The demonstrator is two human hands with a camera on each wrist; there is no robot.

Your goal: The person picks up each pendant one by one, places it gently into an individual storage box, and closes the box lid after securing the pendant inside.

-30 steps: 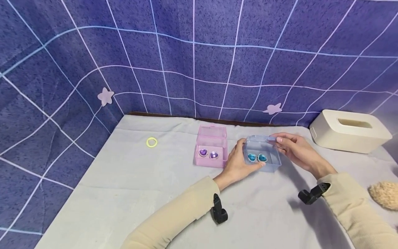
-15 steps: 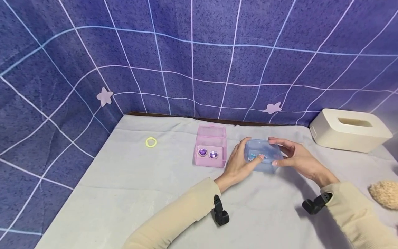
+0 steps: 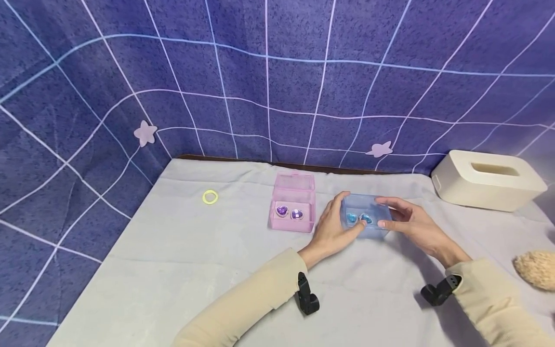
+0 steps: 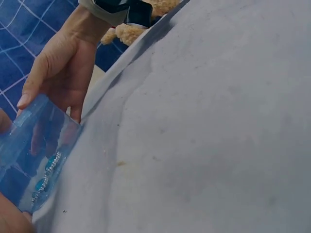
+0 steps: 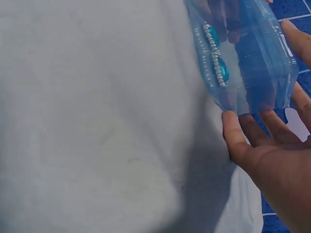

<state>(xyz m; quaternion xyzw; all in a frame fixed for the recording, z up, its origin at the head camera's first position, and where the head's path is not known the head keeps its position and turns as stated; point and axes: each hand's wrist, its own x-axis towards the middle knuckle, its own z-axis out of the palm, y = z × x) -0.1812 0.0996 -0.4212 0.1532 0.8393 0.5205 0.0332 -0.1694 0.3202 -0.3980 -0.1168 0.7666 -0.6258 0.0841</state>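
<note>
A see-through blue plastic box (image 3: 366, 205) has its lid down over two teal gem-like pieces (image 3: 351, 218) with beaded rims. My left hand (image 3: 329, 229) grips its left side, thumb along the front and fingers round the back corner. On the opposite side my right hand (image 3: 414, 226) holds the box between thumb and fingers. The right wrist view shows that thumb (image 5: 234, 133) at the box's lower corner and the gems (image 5: 221, 68) inside. Just left of my left hand, a pink box (image 3: 290, 225) stands with its lid up, holding two purple gem pieces (image 3: 282, 210).
A yellow ring (image 3: 210, 197) lies on the white cloth (image 3: 173, 270) to the left. At the back right stands a cream tissue box (image 3: 490, 188). A fluffy tan object (image 3: 535, 270) sits at the right edge. Purple gridded fabric (image 3: 243, 86) hangs behind.
The blue box's raised lid has come down over the teal gems. My right hand has moved from the lid's back corner to the box's right side; my left hand has kept its hold.
</note>
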